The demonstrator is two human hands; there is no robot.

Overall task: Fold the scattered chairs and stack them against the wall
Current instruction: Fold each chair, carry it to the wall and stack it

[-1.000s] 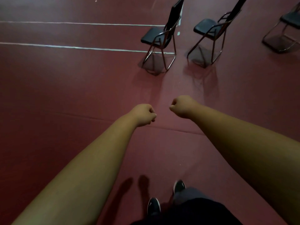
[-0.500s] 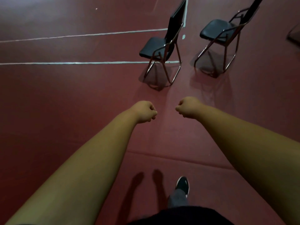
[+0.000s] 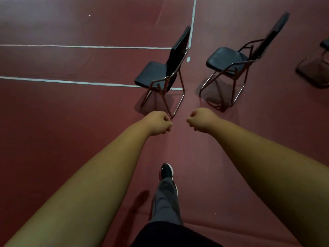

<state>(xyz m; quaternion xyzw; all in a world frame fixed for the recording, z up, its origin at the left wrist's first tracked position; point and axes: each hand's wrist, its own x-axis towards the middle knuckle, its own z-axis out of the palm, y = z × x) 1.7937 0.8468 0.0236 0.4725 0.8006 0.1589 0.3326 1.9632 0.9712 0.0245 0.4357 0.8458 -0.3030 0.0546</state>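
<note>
The left grip [image 3: 158, 124] and the right grip [image 3: 201, 120] are curled into fists, holding nothing. The nearest chair [image 3: 165, 72] stands unfolded on the floor [image 3: 71, 113] just ahead, a second chair [image 3: 229, 59] beside it. I think it is better to open both early, take the backrest [image 3: 179, 50], then tip the seat [image 3: 151, 73] up.

No text, number or label could be read anywhere. A small white mark was seen on the side of the black shoe [image 3: 167, 171], but it was too blurred for a brand to be made out. Plain white lines [image 3: 85, 46] were painted on the red floor [image 3: 53, 122].
</note>
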